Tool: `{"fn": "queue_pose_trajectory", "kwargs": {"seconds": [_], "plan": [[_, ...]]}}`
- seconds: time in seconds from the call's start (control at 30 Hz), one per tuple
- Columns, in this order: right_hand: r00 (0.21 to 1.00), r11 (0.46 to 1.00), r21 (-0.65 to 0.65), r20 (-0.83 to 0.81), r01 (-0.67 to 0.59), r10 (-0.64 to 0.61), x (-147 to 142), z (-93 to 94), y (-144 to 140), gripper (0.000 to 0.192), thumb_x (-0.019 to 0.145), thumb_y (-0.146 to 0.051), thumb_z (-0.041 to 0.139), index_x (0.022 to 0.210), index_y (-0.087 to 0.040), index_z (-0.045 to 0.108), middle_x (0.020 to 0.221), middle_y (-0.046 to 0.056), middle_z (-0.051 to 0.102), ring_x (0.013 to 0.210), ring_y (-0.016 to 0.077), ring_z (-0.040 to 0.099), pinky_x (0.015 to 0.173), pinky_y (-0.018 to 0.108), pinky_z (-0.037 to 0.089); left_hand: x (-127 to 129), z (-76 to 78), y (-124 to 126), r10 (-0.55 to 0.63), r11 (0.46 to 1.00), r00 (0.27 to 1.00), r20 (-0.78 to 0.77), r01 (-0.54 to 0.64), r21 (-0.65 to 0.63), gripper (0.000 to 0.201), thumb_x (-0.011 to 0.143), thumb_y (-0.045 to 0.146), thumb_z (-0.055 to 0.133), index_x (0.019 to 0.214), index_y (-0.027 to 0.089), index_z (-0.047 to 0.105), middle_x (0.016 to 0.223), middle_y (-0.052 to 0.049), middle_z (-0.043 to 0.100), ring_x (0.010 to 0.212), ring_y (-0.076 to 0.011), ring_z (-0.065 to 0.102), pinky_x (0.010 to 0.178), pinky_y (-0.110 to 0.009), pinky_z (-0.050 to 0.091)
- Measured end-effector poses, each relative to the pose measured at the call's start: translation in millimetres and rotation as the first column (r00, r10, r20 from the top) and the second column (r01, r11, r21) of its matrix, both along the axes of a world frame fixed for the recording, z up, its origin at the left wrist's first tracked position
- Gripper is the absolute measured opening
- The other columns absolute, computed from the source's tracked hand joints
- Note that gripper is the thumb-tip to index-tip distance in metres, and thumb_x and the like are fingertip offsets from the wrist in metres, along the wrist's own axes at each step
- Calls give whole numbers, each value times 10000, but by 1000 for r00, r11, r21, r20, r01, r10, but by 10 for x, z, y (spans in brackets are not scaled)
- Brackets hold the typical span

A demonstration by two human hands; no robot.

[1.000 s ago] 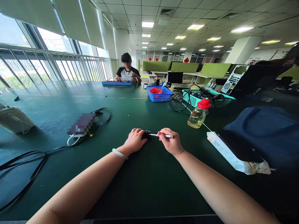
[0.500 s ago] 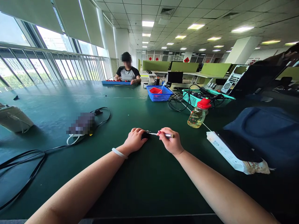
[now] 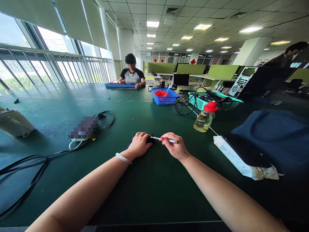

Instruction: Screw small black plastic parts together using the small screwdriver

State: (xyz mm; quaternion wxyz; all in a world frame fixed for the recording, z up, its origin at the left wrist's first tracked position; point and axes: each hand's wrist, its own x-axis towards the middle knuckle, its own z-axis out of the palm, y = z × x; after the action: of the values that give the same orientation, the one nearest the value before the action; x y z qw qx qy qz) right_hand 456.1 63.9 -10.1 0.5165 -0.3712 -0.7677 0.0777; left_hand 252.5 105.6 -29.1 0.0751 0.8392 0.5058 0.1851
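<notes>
While the left hand (image 3: 139,145) rests over a small black object (image 3: 149,139) on the green bench (image 3: 154,190), the right hand (image 3: 175,147) is closed around a slim tool (image 3: 173,140) whose tip reaches the object. Whether the left hand grips it or merely presses, I cannot tell. A red-capped bottle (image 3: 203,122) sits beyond the right hand, near a teal basket (image 3: 196,102).

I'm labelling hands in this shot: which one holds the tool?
The right hand, holding the tool by its handle. The left hand, with the white bracelet at its wrist, instead touches a black object.
</notes>
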Motion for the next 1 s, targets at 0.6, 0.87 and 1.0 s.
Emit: {"fn": "queue_pose_trajectory", "kwargs": {"seconds": [0.6,0.87,1.0], "plan": [[1000,998,65,-8,-17,17,5,21,-1,284,945,-304,502,712,-235,649,648,17,676,701,188,650,757,341,527,-5,-1,9,-11,1000,1000,-17,11,-1,349,854,354,607,1167,200,612,1268,-100,611,1244,-292,475,1065,-446,405],[997,996,53,12,71,-71,-5,-11,19,257,931,-291,524,721,-233,660,717,32,719,705,190,661,729,333,517,-2,-14,9,3,1000,999,-38,-3,5,356,858,360,604,1173,194,607,1283,-106,604,1247,-300,473,1048,-447,420],[993,993,-1,26,119,-119,4,-7,30,297,943,-334,499,716,-233,662,710,33,713,703,192,661,712,320,508,-1,-19,13,0,1000,999,-41,1,15,361,856,361,611,1171,185,610,1280,-119,602,1236,-300,485,1050,-447,417]]}}
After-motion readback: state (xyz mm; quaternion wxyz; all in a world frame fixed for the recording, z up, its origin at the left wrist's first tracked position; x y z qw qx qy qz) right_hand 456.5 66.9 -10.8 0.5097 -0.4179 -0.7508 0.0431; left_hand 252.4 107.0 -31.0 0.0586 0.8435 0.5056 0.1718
